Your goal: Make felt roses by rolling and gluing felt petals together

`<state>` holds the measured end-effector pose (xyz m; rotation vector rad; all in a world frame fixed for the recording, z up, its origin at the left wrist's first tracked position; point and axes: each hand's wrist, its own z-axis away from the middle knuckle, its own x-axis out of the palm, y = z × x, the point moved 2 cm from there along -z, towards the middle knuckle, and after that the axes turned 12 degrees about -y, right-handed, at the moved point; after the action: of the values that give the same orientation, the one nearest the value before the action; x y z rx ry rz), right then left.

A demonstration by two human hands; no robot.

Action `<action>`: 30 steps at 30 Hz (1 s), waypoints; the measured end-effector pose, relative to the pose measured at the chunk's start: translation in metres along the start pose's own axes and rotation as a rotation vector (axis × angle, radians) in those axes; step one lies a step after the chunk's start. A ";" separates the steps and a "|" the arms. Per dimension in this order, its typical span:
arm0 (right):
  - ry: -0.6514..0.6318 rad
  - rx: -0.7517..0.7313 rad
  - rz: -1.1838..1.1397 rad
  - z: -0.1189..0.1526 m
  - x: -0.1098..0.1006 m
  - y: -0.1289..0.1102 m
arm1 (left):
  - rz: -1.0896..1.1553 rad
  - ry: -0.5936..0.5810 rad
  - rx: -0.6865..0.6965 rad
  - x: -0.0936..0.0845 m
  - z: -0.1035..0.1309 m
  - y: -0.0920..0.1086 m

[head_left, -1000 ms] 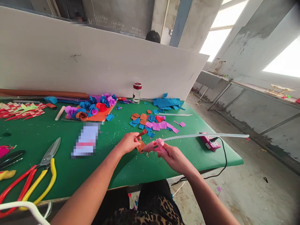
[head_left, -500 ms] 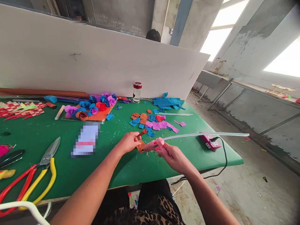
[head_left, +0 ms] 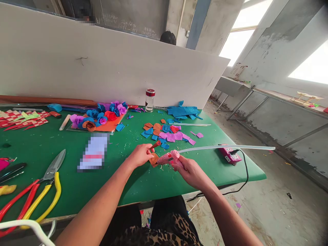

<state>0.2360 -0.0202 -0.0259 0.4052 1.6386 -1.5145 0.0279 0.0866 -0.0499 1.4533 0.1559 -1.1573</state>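
My left hand [head_left: 139,155] is closed on a brown crepe-paper petal [head_left: 154,159], and a thin brown paper roll [head_left: 155,145] sticks up from the same fingers. In my right hand [head_left: 191,171] is a pink hot glue gun [head_left: 167,157], gripped by its handle. Its nozzle points left and meets the petal's edge; I cannot make out any glue there. A long clear glue stick [head_left: 225,147] runs out of the gun's back to the right. Just beyond my hands lie loose brown, blue and purple paper petals [head_left: 171,137].
Red-and-yellow-handled shears [head_left: 55,167] lie at left on the green table [head_left: 107,191]. Paper roses [head_left: 111,116] rest behind them. A lidded glass jar [head_left: 149,102] stands by the white partition [head_left: 115,68]. A pink power socket [head_left: 229,155] with a black cord sits at right.
Both hands stay almost in place. The far end of the glue stick has shifted slightly to the right.
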 end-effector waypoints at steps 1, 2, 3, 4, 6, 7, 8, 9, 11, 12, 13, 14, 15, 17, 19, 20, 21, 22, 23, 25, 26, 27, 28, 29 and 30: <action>0.004 0.000 0.002 0.000 0.000 0.000 | -0.001 0.000 0.002 0.000 0.000 0.000; 0.008 0.001 0.004 0.000 0.000 0.000 | -0.003 0.000 0.002 0.000 0.000 0.000; 0.014 0.001 0.005 0.000 -0.001 -0.001 | -0.004 -0.002 0.002 0.000 0.000 0.000; 0.018 -0.001 0.006 0.000 -0.001 -0.001 | -0.004 -0.003 0.001 0.000 0.000 0.000; 0.021 -0.002 0.010 0.000 -0.001 -0.001 | -0.002 -0.004 0.001 0.000 0.000 0.000; 0.022 -0.002 0.014 0.000 -0.001 -0.001 | -0.002 -0.003 0.001 0.000 0.000 0.000; 0.025 -0.002 0.019 0.000 -0.001 -0.001 | -0.001 -0.002 0.002 0.000 0.000 0.000; 0.029 -0.002 0.023 0.000 -0.001 -0.001 | 0.000 0.000 0.002 0.000 0.000 0.000; 0.038 -0.004 0.031 0.000 -0.001 0.000 | 0.004 0.003 0.000 0.000 0.000 0.000; 0.038 -0.006 0.034 0.000 -0.001 0.000 | 0.009 0.004 -0.001 0.000 0.000 0.000; 0.035 -0.007 0.037 0.000 -0.002 0.001 | 0.014 0.003 -0.001 0.000 0.000 0.000; 0.031 -0.008 0.039 0.000 -0.002 0.001 | 0.018 0.001 -0.001 0.000 0.000 0.000; 0.026 -0.007 0.040 0.000 -0.002 0.001 | 0.020 -0.001 0.000 0.000 0.000 0.000; 0.018 -0.001 0.036 0.000 -0.002 0.000 | 0.019 -0.004 0.001 0.000 0.000 0.000; 0.011 0.008 0.023 0.000 -0.003 0.001 | 0.009 -0.005 0.001 0.000 -0.001 0.000; 0.008 0.012 0.017 0.000 -0.003 0.001 | 0.003 -0.005 0.002 0.000 -0.001 0.000; 0.004 0.014 0.010 0.000 -0.003 0.001 | -0.002 -0.006 0.003 0.000 0.000 0.000; 0.001 0.016 0.006 0.000 -0.003 0.001 | -0.005 -0.006 0.003 -0.001 0.000 0.001; -0.001 0.019 0.004 0.000 -0.003 0.002 | -0.004 -0.005 0.001 -0.001 0.000 0.001; -0.001 0.020 0.007 0.000 -0.003 0.003 | 0.005 -0.002 -0.006 -0.001 0.001 0.002; 0.000 0.020 0.009 0.000 -0.003 0.003 | 0.011 -0.001 -0.010 -0.001 0.001 0.002; 0.003 0.019 0.011 0.000 -0.003 0.003 | 0.016 0.000 -0.012 -0.001 0.001 0.002; 0.006 0.017 0.013 0.000 -0.003 0.003 | 0.020 0.000 -0.012 -0.001 0.001 0.002; 0.008 0.015 0.013 0.000 -0.003 0.003 | 0.022 -0.001 -0.011 -0.001 0.001 0.002; 0.010 0.013 0.013 0.000 -0.003 0.004 | 0.022 -0.002 -0.009 0.000 0.000 0.001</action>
<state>0.2406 -0.0184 -0.0258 0.4312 1.6314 -1.5166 0.0283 0.0862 -0.0488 1.4424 0.1437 -1.1382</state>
